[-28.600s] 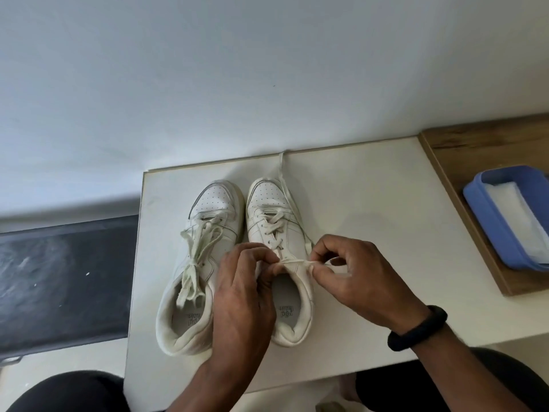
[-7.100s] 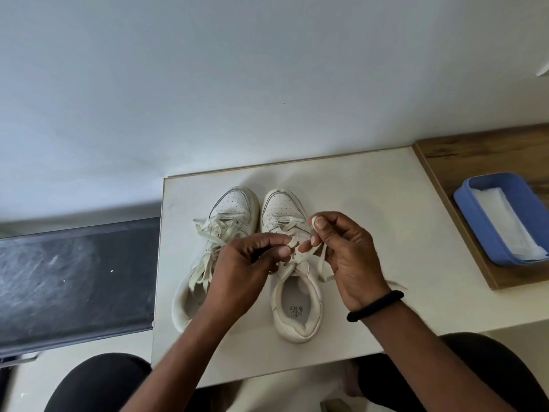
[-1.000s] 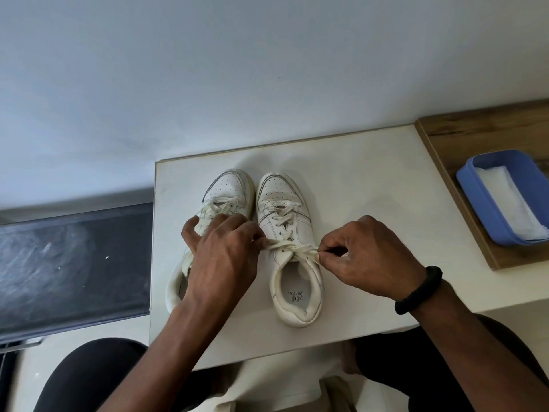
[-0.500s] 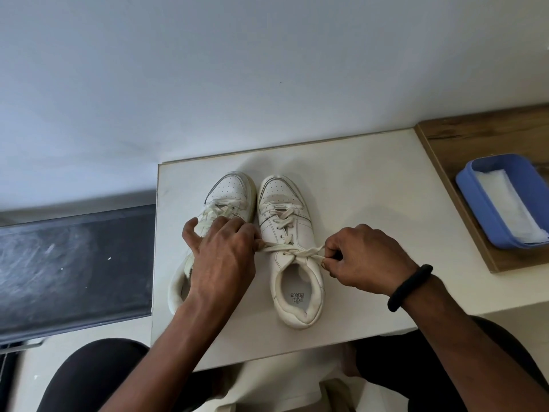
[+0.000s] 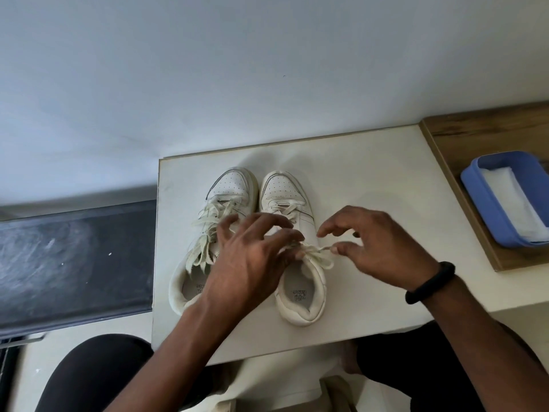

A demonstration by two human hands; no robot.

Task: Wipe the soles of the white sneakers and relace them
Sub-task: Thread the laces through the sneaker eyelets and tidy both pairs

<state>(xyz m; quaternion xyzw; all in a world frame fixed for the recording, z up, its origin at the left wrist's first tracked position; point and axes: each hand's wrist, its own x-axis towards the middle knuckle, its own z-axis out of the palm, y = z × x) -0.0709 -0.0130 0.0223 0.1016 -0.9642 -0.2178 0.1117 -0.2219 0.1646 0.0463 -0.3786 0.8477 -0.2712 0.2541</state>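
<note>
Two white sneakers stand side by side, toes away from me, on the white table [image 5: 371, 185]. The left sneaker [image 5: 231, 185] has loose laces bunched over its tongue. The right sneaker [image 5: 282, 185] is laced, with a tied lace knot [image 5: 316, 254] at its collar. My left hand [image 5: 249, 263] hovers over both shoes with its fingers spread, and it hides the middle of each shoe. My right hand [image 5: 383, 245] is just right of the knot, fingers apart, the thumb tip touching a lace end. Neither hand grips anything.
A blue tray [image 5: 475, 185] holding a white folded cloth [image 5: 517, 200] sits on a wooden board [image 5: 475, 129] at the right. A dark surface [image 5: 74, 263] lies lower at the left. A grey wall runs behind the table. My knees are under the near edge.
Half a second ago both hands pinched the lace ends and pulled them apart. Now the fingers of both have spread and let go, and the knot lies slack on the right sneaker.
</note>
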